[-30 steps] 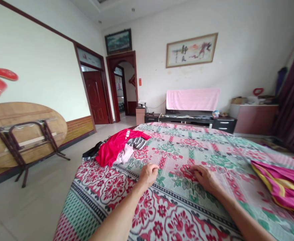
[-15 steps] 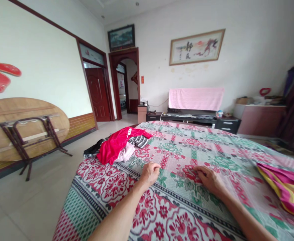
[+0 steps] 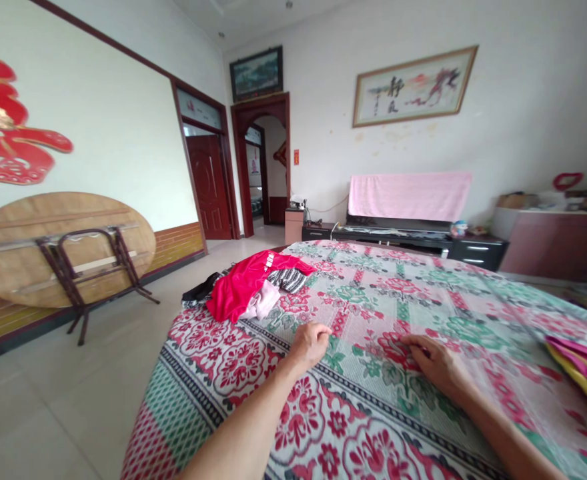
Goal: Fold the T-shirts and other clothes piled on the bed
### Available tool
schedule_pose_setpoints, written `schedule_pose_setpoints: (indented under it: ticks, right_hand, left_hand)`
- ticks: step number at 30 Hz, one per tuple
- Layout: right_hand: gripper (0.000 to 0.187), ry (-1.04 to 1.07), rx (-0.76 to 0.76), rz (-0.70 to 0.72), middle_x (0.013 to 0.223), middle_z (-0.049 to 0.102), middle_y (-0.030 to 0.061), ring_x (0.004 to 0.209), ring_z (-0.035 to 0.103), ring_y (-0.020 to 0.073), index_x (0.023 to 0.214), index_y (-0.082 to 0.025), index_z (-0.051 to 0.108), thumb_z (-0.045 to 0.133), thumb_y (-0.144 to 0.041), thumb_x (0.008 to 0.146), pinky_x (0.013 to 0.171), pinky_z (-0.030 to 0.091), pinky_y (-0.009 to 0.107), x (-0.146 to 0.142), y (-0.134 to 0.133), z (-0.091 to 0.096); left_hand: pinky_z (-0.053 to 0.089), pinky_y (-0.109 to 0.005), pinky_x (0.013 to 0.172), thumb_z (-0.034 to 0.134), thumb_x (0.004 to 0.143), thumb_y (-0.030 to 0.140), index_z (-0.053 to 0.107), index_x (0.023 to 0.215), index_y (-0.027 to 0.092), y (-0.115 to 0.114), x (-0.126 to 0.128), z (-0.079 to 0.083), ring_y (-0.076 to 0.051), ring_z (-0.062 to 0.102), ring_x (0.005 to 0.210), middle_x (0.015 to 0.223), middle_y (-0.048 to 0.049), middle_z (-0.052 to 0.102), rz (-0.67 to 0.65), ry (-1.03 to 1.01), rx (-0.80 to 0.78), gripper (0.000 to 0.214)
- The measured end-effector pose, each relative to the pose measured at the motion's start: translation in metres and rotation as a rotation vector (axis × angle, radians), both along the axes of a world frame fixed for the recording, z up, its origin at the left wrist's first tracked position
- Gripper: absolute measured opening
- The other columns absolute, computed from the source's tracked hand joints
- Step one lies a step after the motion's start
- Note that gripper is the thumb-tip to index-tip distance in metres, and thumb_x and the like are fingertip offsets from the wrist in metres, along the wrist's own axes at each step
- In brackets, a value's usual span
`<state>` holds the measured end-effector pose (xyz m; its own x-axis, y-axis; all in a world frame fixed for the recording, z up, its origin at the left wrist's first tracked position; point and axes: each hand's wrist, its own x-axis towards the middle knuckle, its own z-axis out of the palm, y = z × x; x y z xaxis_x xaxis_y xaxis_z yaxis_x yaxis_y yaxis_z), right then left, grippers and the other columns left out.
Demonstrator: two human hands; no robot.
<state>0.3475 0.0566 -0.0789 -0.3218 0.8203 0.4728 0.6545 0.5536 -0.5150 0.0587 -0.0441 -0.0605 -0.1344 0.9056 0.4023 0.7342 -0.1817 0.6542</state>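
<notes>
My left hand [image 3: 311,345] rests on the patterned cloth [image 3: 346,380] covering the bed-like surface, its fingers curled in with nothing visible in them. To its right, my right hand [image 3: 436,363] lies on the same cloth near a red flower, fingers loosely bent and a small gap showing by the thumb. Beyond my left hand is a heap of clothes: a red shirt [image 3: 238,283] with white lettering, a pale pink garment [image 3: 262,301], a black-and-white patterned garment [image 3: 291,280] and a black piece [image 3: 201,288]. A magenta and yellow garment [image 3: 586,370] lies at the right edge.
A folded round wooden table [image 3: 18,247] leans against the left wall. Past the far edge stands a low black cabinet [image 3: 478,253], with a pink towel [image 3: 408,195] draped over something on it. A red door [image 3: 208,187] stands at the back left.
The view has turned slightly left, so everything sits further right and the magenta garment is more cut off. Both hands keep nearly the same pose on the cloth.
</notes>
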Motion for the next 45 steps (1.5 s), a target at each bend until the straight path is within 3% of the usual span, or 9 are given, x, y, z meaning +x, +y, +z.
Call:
schedule_pose_setpoints:
  ticks: [15,18,25,28,30,34,38,41,45]
  right_hand:
    - [0.033,-0.027,-0.029,-0.030,0.091,0.074,0.0038,0.085,0.068,0.0218,0.082,-0.024,0.072,0.042,-0.037,0.072,0.080,0.053,0.033,-0.002,-0.005,0.008]
    - [0.032,-0.033,-0.032,-0.024,0.089,0.074,0.0034,0.083,0.068,0.0217,0.082,-0.025,0.072,0.043,-0.036,0.072,0.079,0.053,0.033,-0.001,-0.004,0.007]
    - [0.031,-0.025,-0.007,-0.018,0.091,0.074,0.0029,0.084,0.068,0.0207,0.083,-0.025,0.072,0.044,-0.035,0.073,0.080,0.053,0.032,0.000,-0.002,0.004]
    - [0.032,-0.015,0.000,-0.020,0.091,0.074,0.0027,0.084,0.068,0.0198,0.082,-0.025,0.072,0.044,-0.034,0.073,0.080,0.053,0.031,-0.001,-0.002,0.003]
    - [0.032,-0.002,0.008,-0.016,0.091,0.074,0.0028,0.084,0.068,0.0198,0.082,-0.024,0.073,0.043,-0.034,0.073,0.080,0.053,0.031,-0.001,-0.003,0.003]
    - [0.033,0.010,0.018,0.002,0.090,0.074,0.0046,0.083,0.068,0.0209,0.084,-0.023,0.073,0.043,-0.034,0.073,0.079,0.053,0.032,-0.001,-0.003,0.002]
    - [0.033,0.014,0.005,0.010,0.088,0.074,0.0051,0.082,0.068,0.0216,0.084,-0.022,0.072,0.044,-0.034,0.073,0.079,0.053,0.034,0.001,-0.001,0.001]
    - [0.032,0.018,0.004,0.010,0.087,0.074,0.0048,0.082,0.068,0.0217,0.083,-0.022,0.072,0.045,-0.034,0.073,0.079,0.053,0.034,0.001,-0.002,0.002]
    - [0.030,0.031,-0.022,-0.001,0.086,0.074,0.0041,0.080,0.068,0.0209,0.080,-0.023,0.073,0.046,-0.032,0.071,0.076,0.053,0.031,-0.002,-0.006,0.008]
  left_hand:
    - [0.050,-0.025,0.079,0.050,0.077,0.011,0.075,0.086,0.019,0.003,0.001,-0.007,-0.014,0.065,0.074,0.079,-0.0017,0.074,-0.012,-0.047,0.022,0.027]
    - [0.049,-0.025,0.081,0.049,0.080,0.013,0.074,0.087,0.020,0.004,-0.005,0.000,-0.014,0.065,0.080,0.083,-0.0024,0.073,0.042,-0.039,0.033,0.027]
    - [0.034,-0.043,0.105,0.051,0.084,0.023,0.057,0.123,0.017,-0.020,-0.084,0.044,-0.027,0.047,0.121,0.129,-0.0137,0.055,0.687,0.129,0.316,0.040]
    - [0.033,-0.052,0.102,0.059,0.079,0.032,0.049,0.132,0.012,-0.035,-0.121,0.044,-0.037,0.038,0.128,0.140,-0.0208,0.043,1.004,0.085,0.242,0.058]
    - [0.037,-0.051,0.096,0.060,0.077,0.035,0.053,0.128,0.010,-0.039,-0.137,0.037,-0.038,0.045,0.122,0.134,-0.0226,0.049,1.104,0.027,0.131,0.057]
    - [0.043,-0.041,0.084,0.053,0.080,0.030,0.070,0.103,0.015,-0.037,-0.149,0.028,-0.032,0.059,0.102,0.104,-0.0155,0.068,1.068,0.009,0.015,0.032]
    - [0.042,-0.038,0.083,0.049,0.081,0.028,0.071,0.092,0.014,-0.026,-0.139,0.037,-0.028,0.060,0.095,0.092,-0.0141,0.070,1.009,0.123,0.180,0.029]
    - [0.042,-0.037,0.086,0.048,0.082,0.025,0.068,0.086,0.015,-0.013,-0.111,0.043,-0.026,0.060,0.094,0.089,-0.0120,0.069,0.826,0.182,0.288,0.023]
    - [0.044,-0.031,0.086,0.044,0.085,0.019,0.063,0.088,0.016,0.001,-0.061,0.034,-0.020,0.059,0.092,0.092,-0.0097,0.066,0.480,0.233,0.331,0.019]
